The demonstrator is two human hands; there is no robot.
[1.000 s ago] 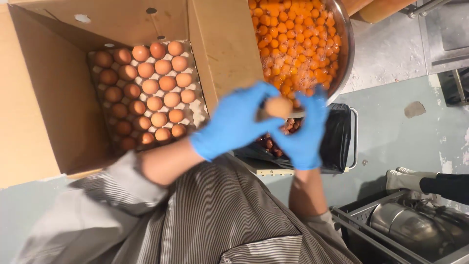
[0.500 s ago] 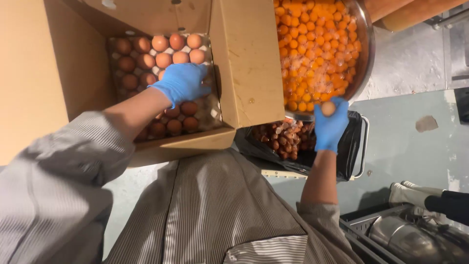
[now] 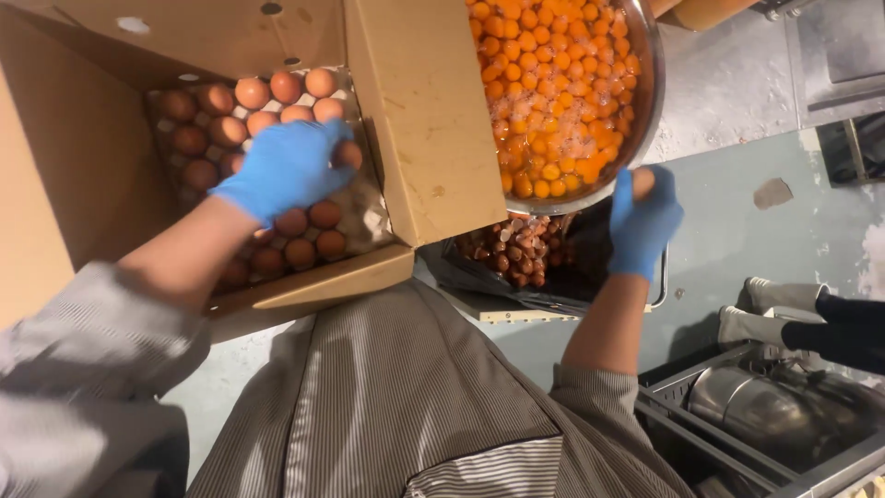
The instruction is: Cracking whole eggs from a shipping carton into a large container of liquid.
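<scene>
Cardboard box of brown eggs: left hand grabs one; beside it, right hand grips an egg at the steel yolk bowl.

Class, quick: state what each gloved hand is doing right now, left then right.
Left hand: closed on a brown egg in the cardboard box's tray.
Right hand: closed around a brown egg, beside the round metal bowl of yolks.

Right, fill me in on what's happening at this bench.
A person in blue gloves is working with eggs. The left hand reaches into a cardboard box and closes over brown eggs in a tray. The right hand holds an egg at the rim of a metal bowl full of yolks. Below it, a dark bin holds broken shells.
</scene>
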